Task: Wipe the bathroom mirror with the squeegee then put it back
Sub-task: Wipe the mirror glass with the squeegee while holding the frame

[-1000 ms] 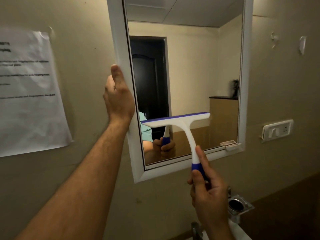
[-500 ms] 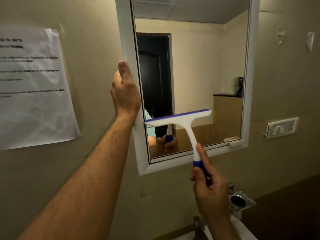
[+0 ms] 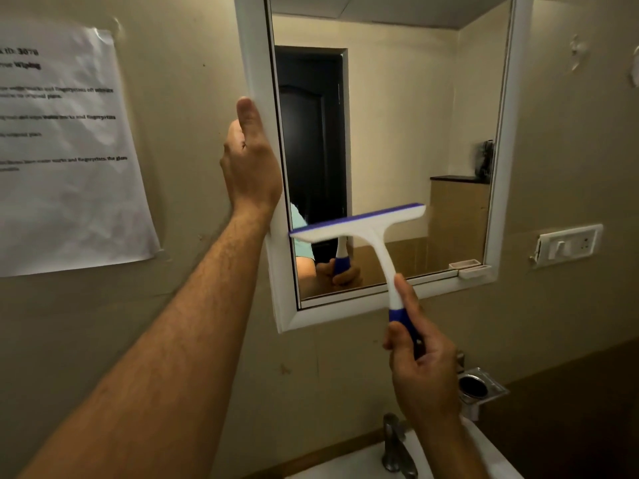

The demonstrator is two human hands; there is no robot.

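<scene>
A white-framed mirror (image 3: 408, 108) hangs on the beige wall. My right hand (image 3: 423, 371) grips the blue end of a white squeegee (image 3: 371, 233) handle. Its blue-edged blade lies across the lower left part of the glass, tilted up to the right. My left hand (image 3: 250, 160) holds the mirror's left frame edge, thumb up along the frame and fingers hidden behind it. The glass reflects the squeegee handle, my hand and a dark door.
A printed paper sheet (image 3: 65, 150) is taped to the wall at left. A switch plate (image 3: 567, 245) sits right of the mirror. Below are a metal tap (image 3: 396, 444), the white basin rim (image 3: 484, 454) and a metal holder (image 3: 479, 388). A small white tray (image 3: 473, 269) sits on the frame's lower right corner.
The view has shifted so the mirror sits further right and higher. The squeegee blade stays low on the left of the glass, and both hands keep their holds.
</scene>
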